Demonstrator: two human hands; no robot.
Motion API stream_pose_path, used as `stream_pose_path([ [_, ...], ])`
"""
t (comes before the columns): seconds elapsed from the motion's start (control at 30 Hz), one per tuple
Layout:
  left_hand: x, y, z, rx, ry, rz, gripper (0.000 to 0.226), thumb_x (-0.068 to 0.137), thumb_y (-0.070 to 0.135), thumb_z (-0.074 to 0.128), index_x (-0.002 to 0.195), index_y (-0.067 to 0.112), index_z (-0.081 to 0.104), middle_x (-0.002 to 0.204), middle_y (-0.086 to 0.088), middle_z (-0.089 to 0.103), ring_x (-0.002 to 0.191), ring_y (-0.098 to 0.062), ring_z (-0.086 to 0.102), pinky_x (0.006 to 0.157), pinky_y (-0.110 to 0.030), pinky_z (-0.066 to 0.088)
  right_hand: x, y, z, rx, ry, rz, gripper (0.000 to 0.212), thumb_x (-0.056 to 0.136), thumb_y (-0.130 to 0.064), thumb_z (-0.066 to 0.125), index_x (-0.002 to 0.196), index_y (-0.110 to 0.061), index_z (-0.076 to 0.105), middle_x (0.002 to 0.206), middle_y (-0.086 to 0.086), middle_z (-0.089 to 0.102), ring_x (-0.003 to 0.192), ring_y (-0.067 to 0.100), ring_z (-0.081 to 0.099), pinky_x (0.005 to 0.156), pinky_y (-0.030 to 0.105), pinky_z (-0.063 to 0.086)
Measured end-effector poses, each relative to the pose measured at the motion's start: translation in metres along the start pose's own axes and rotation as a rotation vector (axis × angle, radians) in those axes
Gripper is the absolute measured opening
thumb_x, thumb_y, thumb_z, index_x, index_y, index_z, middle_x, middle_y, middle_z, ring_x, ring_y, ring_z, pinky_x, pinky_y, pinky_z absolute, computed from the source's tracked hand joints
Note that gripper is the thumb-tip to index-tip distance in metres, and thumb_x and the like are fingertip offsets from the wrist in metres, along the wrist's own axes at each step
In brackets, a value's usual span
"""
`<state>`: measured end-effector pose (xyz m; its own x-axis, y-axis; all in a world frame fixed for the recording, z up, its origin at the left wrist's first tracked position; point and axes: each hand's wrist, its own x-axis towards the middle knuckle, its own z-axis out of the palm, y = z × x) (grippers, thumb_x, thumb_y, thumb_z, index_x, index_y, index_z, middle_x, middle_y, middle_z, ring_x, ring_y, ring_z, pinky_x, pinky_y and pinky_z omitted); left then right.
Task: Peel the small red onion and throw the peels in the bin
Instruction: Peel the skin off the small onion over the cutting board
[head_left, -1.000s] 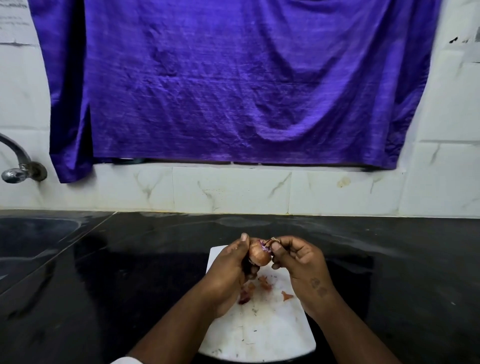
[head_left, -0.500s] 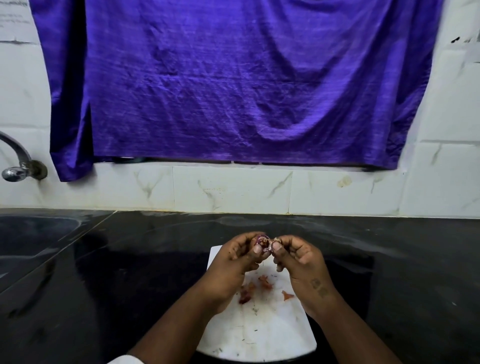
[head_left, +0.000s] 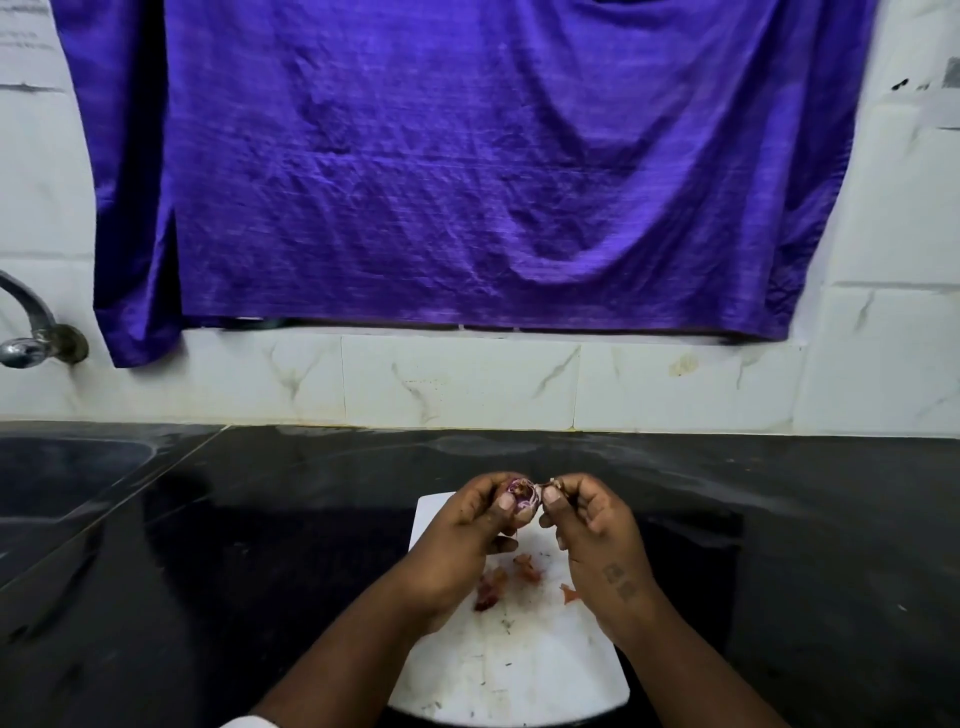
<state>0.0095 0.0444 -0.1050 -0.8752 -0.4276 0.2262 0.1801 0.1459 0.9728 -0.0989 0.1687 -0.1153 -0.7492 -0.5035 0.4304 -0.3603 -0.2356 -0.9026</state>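
Red onion (head_left: 521, 500) is gripped in the left hand (head_left: 462, 540) above the far edge of the chopping board (head_left: 509, 670), half bared; right hand (head_left: 592, 535) pinches a strip of skin (head_left: 549, 486). Loose peels (head_left: 493, 587) lie mid-board, none binned; no bin shows.

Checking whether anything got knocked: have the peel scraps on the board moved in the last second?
No. The scraps lie at the same spots on the board, just as far from its far edge.
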Motion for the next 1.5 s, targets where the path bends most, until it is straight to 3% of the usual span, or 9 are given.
stream_pose_path([
  [0.17, 0.002, 0.004, -0.005, -0.192, 0.008, -0.051, 0.033, 0.111, 0.022, 0.043, 0.132, 0.016, 0.066, 0.127, -0.017, 0.072, 0.109, -0.027, 0.061, 0.087, -0.035, 0.055, 0.014, -0.002, -0.011, 0.181, 0.192, 0.073, 0.013, 0.099, -0.007, 0.061, 0.094, -0.008, 0.073, 0.075, 0.004, 0.071, 0.059, 0.013, 0.055, 0.056, 0.025, 0.043],
  [0.4, 0.004, 0.007, -0.006, -0.206, 0.098, -0.002, 0.034, 0.11, 0.013, 0.044, 0.127, 0.025, 0.071, 0.123, -0.003, 0.076, 0.109, -0.021, 0.066, 0.09, -0.035, 0.049, -0.001, -0.001, -0.002, -0.09, -0.181, 0.088, 0.019, 0.088, 0.001, 0.074, 0.095, -0.016, 0.081, 0.08, 0.006, 0.079, 0.067, 0.013, 0.071, 0.059, 0.017, 0.053],
  [0.53, 0.005, 0.008, -0.006, -0.147, 0.136, -0.001, 0.038, 0.112, 0.014, 0.041, 0.131, 0.031, 0.068, 0.126, 0.001, 0.074, 0.109, -0.015, 0.07, 0.09, -0.031, 0.049, -0.002, 0.001, -0.003, -0.217, -0.249, 0.095, 0.033, 0.084, 0.009, 0.069, 0.093, -0.02, 0.084, 0.09, 0.003, 0.08, 0.069, 0.012, 0.073, 0.061, 0.021, 0.056],
  [0.7, 0.006, 0.005, -0.006, -0.069, 0.183, 0.023, 0.039, 0.112, 0.015, 0.04, 0.123, 0.034, 0.072, 0.113, 0.01, 0.078, 0.103, -0.015, 0.068, 0.089, -0.034, 0.046, -0.001, -0.002, -0.003, -0.252, -0.147, 0.056, 0.017, 0.091, -0.014, 0.073, 0.086, -0.027, 0.083, 0.086, -0.009, 0.079, 0.08, 0.01, 0.074, 0.06, 0.018, 0.054],
  [0.83, 0.005, -0.001, -0.005, 0.025, 0.162, 0.018, 0.042, 0.111, 0.011, 0.041, 0.12, 0.038, 0.073, 0.114, 0.013, 0.076, 0.11, -0.023, 0.066, 0.085, -0.031, 0.047, 0.003, -0.003, -0.004, -0.079, -0.01, 0.067, 0.017, 0.09, -0.014, 0.074, 0.098, -0.029, 0.076, 0.087, 0.0, 0.08, 0.081, 0.024, 0.077, 0.067, 0.058, 0.06],
  [0.9, 0.003, -0.002, -0.002, 0.061, 0.123, 0.022, 0.042, 0.111, 0.011, 0.041, 0.121, 0.037, 0.072, 0.117, 0.012, 0.075, 0.104, -0.012, 0.066, 0.082, -0.026, 0.046, 0.003, -0.003, -0.004, -0.03, -0.012, 0.048, 0.019, 0.09, -0.013, 0.075, 0.1, -0.028, 0.077, 0.091, 0.002, 0.081, 0.084, 0.023, 0.079, 0.072, 0.066, 0.058],
  [1.0, 0.001, -0.002, -0.001, 0.12, 0.103, 0.071, 0.036, 0.112, 0.012, 0.04, 0.125, 0.028, 0.069, 0.118, 0.01, 0.074, 0.092, 0.008, 0.066, 0.077, -0.015, 0.047, 0.002, -0.003, -0.001, -0.057, 0.007, 0.002, 0.021, 0.087, -0.009, 0.078, 0.096, -0.029, 0.08, 0.094, 0.001, 0.081, 0.087, 0.021, 0.079, 0.076, 0.06, 0.062],
  [1.13, 0.001, -0.007, -0.002, 0.185, 0.11, 0.143, 0.032, 0.111, 0.014, 0.041, 0.128, 0.02, 0.067, 0.122, 0.002, 0.072, 0.095, 0.01, 0.067, 0.076, -0.006, 0.049, 0.003, -0.001, -0.002, -0.122, 0.032, -0.059, 0.024, 0.083, -0.005, 0.08, 0.091, -0.028, 0.082, 0.093, -0.001, 0.08, 0.085, 0.017, 0.078, 0.079, 0.046, 0.065],
  [1.5, 0.004, -0.016, 0.0, 0.453, 0.111, 0.266, 0.025, 0.11, 0.023, 0.048, 0.125, 0.029, 0.067, 0.12, 0.012, 0.066, 0.115, -0.003, 0.062, 0.1, -0.025, 0.051, -0.002, -0.003, -0.004, -0.362, 0.066, -0.199, 0.022, 0.077, -0.004, 0.083, 0.089, -0.022, 0.083, 0.08, -0.008, 0.079, 0.072, 0.005, 0.076, 0.069, 0.028, 0.063],
])
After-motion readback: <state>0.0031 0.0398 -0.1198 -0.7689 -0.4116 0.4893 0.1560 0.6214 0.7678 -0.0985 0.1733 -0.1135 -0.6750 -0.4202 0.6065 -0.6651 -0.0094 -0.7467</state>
